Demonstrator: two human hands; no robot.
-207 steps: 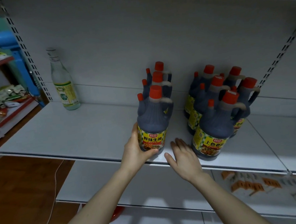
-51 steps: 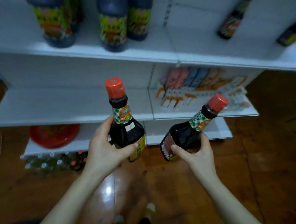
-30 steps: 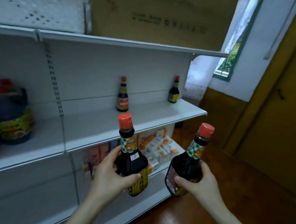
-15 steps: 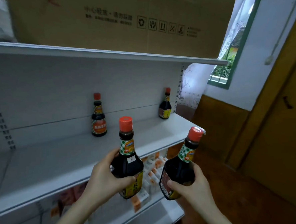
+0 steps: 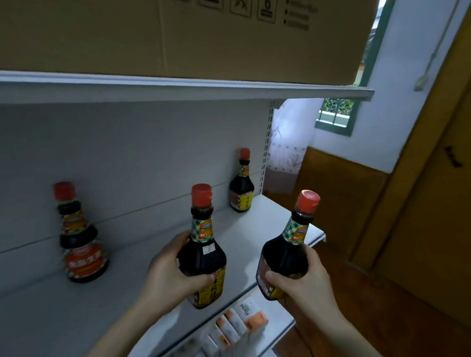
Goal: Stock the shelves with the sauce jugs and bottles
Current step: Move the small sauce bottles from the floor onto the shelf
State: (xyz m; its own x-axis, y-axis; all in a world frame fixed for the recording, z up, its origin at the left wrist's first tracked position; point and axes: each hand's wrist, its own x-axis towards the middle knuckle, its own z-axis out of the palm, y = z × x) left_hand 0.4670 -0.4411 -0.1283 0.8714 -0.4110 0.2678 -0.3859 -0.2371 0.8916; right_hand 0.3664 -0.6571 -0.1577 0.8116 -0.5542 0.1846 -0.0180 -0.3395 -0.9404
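I hold two dark sauce bottles with red caps in front of a white shelf. My left hand grips the body of one bottle, held upright above the shelf's front part. My right hand grips the other bottle, tilted slightly right, just off the shelf's right front corner. Two more bottles stand on the shelf by the back panel: one with a red label at the left, and a smaller-looking one at the far right.
A large cardboard box sits on the shelf board above. Below, a lower shelf holds small white and orange cartons. A wooden door and a green-framed window are to the right, over a wooden floor.
The view has closed in on the shelf and tipped upward. Both hands have carried their bottles closer to the shelf, the left one now over its surface.
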